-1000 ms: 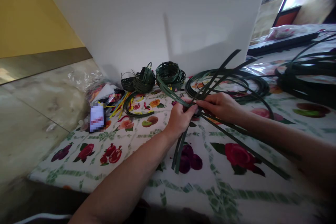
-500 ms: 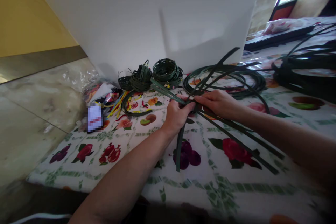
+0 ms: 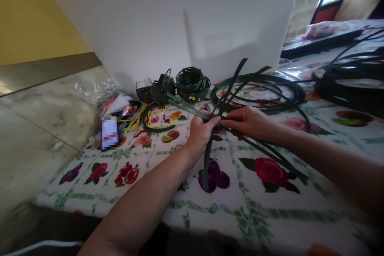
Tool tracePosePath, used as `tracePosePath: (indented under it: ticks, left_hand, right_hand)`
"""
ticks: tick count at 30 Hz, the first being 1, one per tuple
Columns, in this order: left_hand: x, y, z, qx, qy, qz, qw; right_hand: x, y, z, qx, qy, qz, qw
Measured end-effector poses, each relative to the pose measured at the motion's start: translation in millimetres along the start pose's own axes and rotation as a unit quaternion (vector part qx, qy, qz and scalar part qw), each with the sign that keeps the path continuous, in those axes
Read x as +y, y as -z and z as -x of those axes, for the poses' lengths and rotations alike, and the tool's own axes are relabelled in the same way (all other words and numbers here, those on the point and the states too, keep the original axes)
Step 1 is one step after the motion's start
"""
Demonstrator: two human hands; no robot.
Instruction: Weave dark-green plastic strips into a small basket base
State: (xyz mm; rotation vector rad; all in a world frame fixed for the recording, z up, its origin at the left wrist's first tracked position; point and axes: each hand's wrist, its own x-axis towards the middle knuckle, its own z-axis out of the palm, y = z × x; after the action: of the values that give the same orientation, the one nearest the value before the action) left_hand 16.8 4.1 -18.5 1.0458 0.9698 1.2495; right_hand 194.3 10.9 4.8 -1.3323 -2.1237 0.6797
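Several dark green flat weaving strips (image 3: pixel 207 160) cross at one point above the tablecloth, their ends fanning out to the far right, the left, the near side and the right. My left hand (image 3: pixel 201 128) pinches the crossing from the left, thumb on top. From the right, my right hand (image 3: pixel 244 122) is closed on the strips beside that crossing, its fingertips close to the left thumb. The exact weave at the crossing is mostly covered by my fingers.
Small woven green baskets (image 3: pixel 192 84) stand by the white wall. Behind my hands lies a coil of green strip (image 3: pixel 300 96), with a bigger dark coil (image 3: pixel 351 88) at right. Yellow strips (image 3: pixel 135 118), a pixelated packet (image 3: pixel 110 134) and clear plastic (image 3: pixel 93 90) sit left on the floral tablecloth (image 3: pixel 168 172).
The crossed strips have turned slightly: the far ends have swung left and the right-hand ends have drawn closer together. Both hands keep hold near the crossing. The view has shifted slightly.
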Motion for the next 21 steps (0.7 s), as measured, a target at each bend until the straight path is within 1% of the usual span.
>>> tracePosePath:
  ticks: [4, 7, 11, 13, 15, 16, 17, 19, 21]
  left_hand:
    - [-2, 0.2, -1, 0.002, 0.010, 0.011, 1.000]
    - [-3, 1.4, -3, -0.004, 0.006, 0.008, 1.000]
    - [1, 2.6, -2, -0.016, -0.004, -0.011, 1.000]
    - [4, 2.5, 0, -0.013, -0.006, -0.019, 1.000]
    - [6, 2.1, 1, 0.003, -0.004, -0.025, 1.000]
    - [6, 1.8, 1, 0.013, -0.006, -0.026, 1.000]
    - [6, 1.5, 1, 0.020, -0.009, -0.028, 0.999]
    - [4, 0.8, 0, 0.021, -0.025, -0.033, 0.999]
    - [1, 0.2, -1, 0.010, -0.047, -0.043, 0.998]
  right_hand:
    - [-1, 0, -1, -0.021, -0.006, -0.010, 1.000]
    - [-1, -2, -1, -0.029, -0.017, 0.012, 0.999]
    - [-3, 1, 2, -0.017, 0.024, 0.086, 0.996]
    - [-11, 8, 8, 0.014, 0.041, 0.141, 0.989]
    - [-26, 16, 15, 0.082, 0.070, 0.175, 0.979]
    - [-34, 20, 19, 0.120, 0.088, 0.171, 0.974]
    - [-42, 23, 22, 0.141, 0.105, 0.150, 0.973]
    - [-54, 26, 26, 0.145, 0.108, 0.098, 0.979]
    - [-60, 26, 23, 0.116, 0.087, 0.083, 0.986]
